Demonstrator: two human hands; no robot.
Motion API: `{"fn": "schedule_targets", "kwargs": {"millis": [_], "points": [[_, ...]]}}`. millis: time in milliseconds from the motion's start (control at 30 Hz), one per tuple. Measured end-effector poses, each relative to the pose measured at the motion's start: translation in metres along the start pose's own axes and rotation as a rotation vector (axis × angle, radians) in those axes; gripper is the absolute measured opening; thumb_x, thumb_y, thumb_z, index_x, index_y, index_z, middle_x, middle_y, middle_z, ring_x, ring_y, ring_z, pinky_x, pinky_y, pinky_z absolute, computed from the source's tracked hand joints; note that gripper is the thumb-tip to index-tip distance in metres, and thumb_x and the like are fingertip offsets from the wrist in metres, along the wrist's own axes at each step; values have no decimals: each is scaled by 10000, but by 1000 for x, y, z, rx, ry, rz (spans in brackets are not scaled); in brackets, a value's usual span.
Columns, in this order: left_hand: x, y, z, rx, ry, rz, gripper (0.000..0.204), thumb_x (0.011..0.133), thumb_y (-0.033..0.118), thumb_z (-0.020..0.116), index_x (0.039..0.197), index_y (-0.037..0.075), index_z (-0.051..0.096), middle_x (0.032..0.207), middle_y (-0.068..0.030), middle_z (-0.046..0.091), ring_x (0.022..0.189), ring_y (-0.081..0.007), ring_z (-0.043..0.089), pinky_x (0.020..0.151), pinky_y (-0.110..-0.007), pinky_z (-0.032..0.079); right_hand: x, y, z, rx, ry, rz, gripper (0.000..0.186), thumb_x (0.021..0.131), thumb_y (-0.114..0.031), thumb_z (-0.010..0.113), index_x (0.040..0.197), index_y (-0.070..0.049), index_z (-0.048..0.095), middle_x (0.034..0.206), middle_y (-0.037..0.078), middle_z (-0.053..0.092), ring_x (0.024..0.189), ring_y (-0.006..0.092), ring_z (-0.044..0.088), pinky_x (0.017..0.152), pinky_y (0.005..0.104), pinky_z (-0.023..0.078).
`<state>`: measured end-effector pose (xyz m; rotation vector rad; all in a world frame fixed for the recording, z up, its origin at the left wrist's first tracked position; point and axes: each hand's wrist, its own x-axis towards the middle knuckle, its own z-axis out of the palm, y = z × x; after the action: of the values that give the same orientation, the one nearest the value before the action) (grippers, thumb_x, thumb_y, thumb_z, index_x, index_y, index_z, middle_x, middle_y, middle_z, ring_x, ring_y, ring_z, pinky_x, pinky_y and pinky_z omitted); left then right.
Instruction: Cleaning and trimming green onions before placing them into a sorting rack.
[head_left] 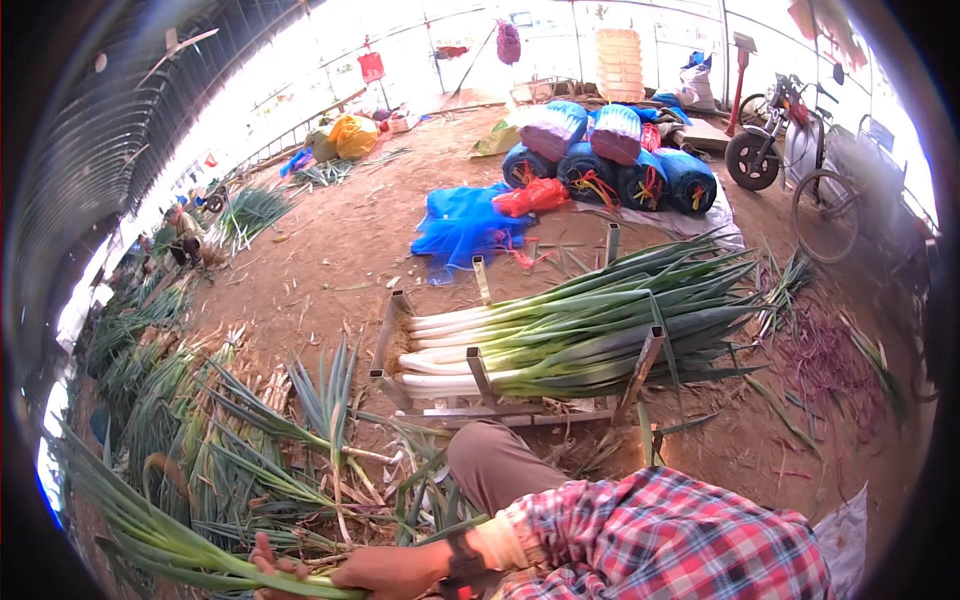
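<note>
At the lower left, my right hand [392, 572], with a dark band on the wrist, is closed around the lower part of a long green onion [190, 545]. Its green leaves stretch away to the upper left. Beside it, my left hand [277, 563] shows only curled fingers around the same stalk; the rest is hidden at the lower edge. Nearest to both hands lies a heap of loose green onions [190, 440]. Ahead, a metal rack with upright posts [480, 375] holds a stack of green onions [560, 335], white ends left, leaves right.
Full blue bundles [640, 180] are piled at the back, with blue netting [465, 225] and a red bag [532, 197] before them. Purple strings [825, 360] lie right. A motorcycle [770, 150] and a bicycle [828, 215] stand far right. Another person [185, 235] is far left.
</note>
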<state>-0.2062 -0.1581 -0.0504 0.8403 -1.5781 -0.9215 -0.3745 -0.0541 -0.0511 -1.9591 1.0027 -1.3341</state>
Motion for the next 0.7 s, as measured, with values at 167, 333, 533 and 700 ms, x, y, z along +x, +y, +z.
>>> {"fn": "schedule_targets", "kwargs": {"millis": [167, 333, 533, 700], "points": [[31, 99, -19, -409, 417, -250, 361, 1003, 298, 498, 1182, -10, 558, 918, -54, 634, 544, -74, 374, 469, -203, 338, -78, 60, -30, -335, -371, 247, 245, 716, -114, 651, 919, -5, 567, 756, 187, 613, 740, 388, 624, 618, 465, 473], [65, 80, -113, -301, 380, 8, 505, 996, 446, 467, 1189, -13, 548, 834, -70, 577, 493, -82, 348, 427, -206, 298, -138, 105, -38, -730, -651, 759, 346, 791, -157, 641, 1133, -103, 631, 954, 130, 678, 850, 320, 674, 671, 429, 556], [32, 94, -25, -426, 360, 35, 557, 1001, 491, 430, 1247, -5, 493, 758, -58, 506, 513, -101, 368, 448, -210, 310, -22, 33, 32, 435, -109, 123, 343, 899, -236, 594, 1107, 21, 502, 945, 210, 553, 877, 340, 553, 759, 421, 458], [6, 87, 8, -71, 215, 110, 530, 1030, 394, 408, 1291, -63, 473, 868, -125, 591, 654, -188, 522, 593, -300, 480, -31, -12, 17, 255, -87, 231, 288, 989, -259, 532, 1129, -8, 541, 926, 177, 561, 839, 304, 549, 755, 428, 437]]}}
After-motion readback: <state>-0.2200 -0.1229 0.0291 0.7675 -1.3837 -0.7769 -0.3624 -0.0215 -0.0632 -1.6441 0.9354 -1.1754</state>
